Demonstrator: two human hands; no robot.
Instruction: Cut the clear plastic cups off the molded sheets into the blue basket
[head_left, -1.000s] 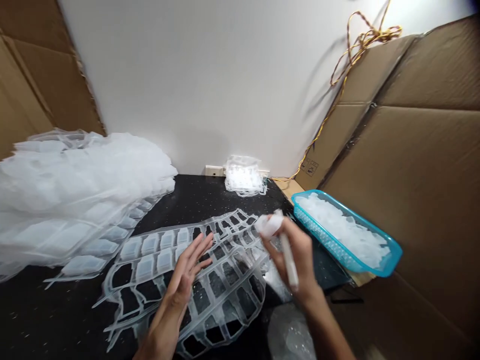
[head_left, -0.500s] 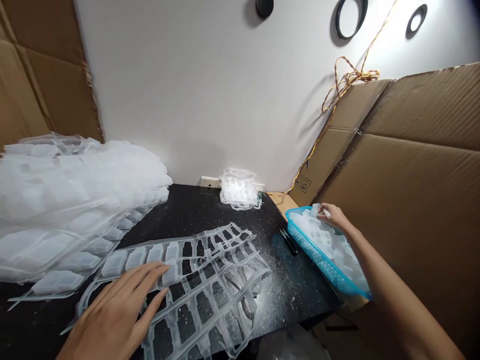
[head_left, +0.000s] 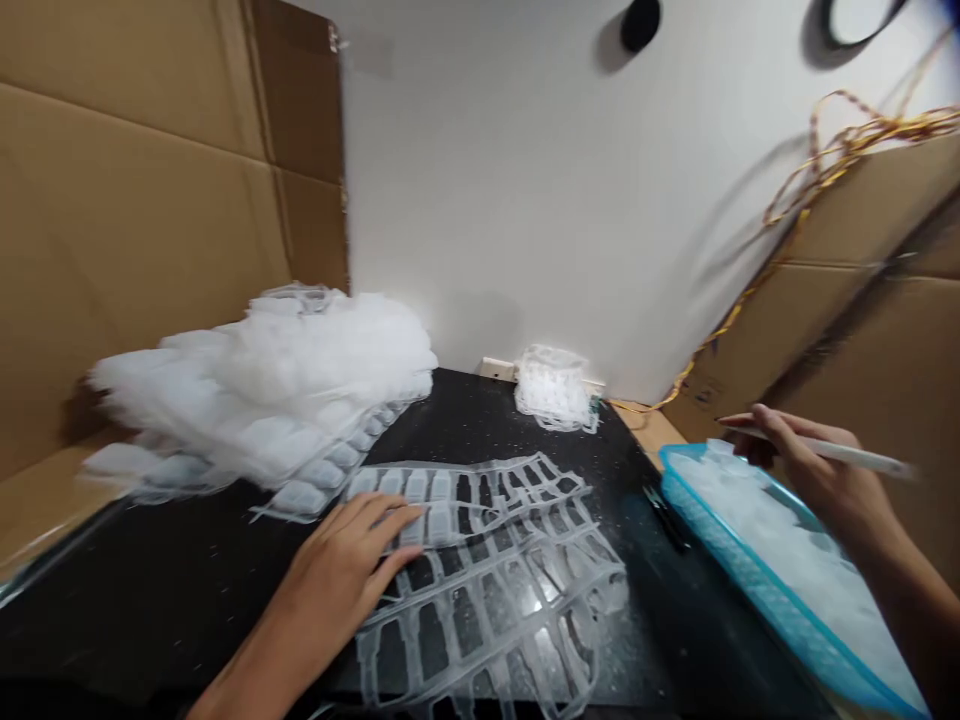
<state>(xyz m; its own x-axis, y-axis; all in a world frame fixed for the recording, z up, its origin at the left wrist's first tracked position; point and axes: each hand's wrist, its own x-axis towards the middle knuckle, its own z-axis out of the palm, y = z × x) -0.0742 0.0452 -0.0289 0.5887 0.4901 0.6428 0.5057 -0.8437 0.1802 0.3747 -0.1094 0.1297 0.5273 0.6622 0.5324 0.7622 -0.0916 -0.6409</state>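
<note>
My left hand (head_left: 345, 570) lies on a translucent plastic frame sheet (head_left: 487, 590) with its fingers stretched out. Several moulded pieces (head_left: 441, 486) still sit in the sheet's upper left openings, beside my fingertips. Over the blue basket (head_left: 757, 560) is my right hand (head_left: 817, 470), closed around a slim white pen-like tool (head_left: 862, 457) that points out to the right. Frosted white pieces (head_left: 780, 540) fill the basket. One of them lies just under my right fingers, and I cannot make out whether they touch it.
A large heap of white moulded sheets (head_left: 300, 370) stands at the left. Black-handled snips (head_left: 667, 520) lie beside the basket. A small stack of empty frames (head_left: 555, 385) rests against the wall. Cardboard panels (head_left: 165, 180) stand at both sides, and a yellow cord (head_left: 720, 335) hangs at the right.
The view has turned left, so everything sits further right. My right hand, which held a white piece at the basket, now shows only the white tool. My left hand stays on the sheet.
</note>
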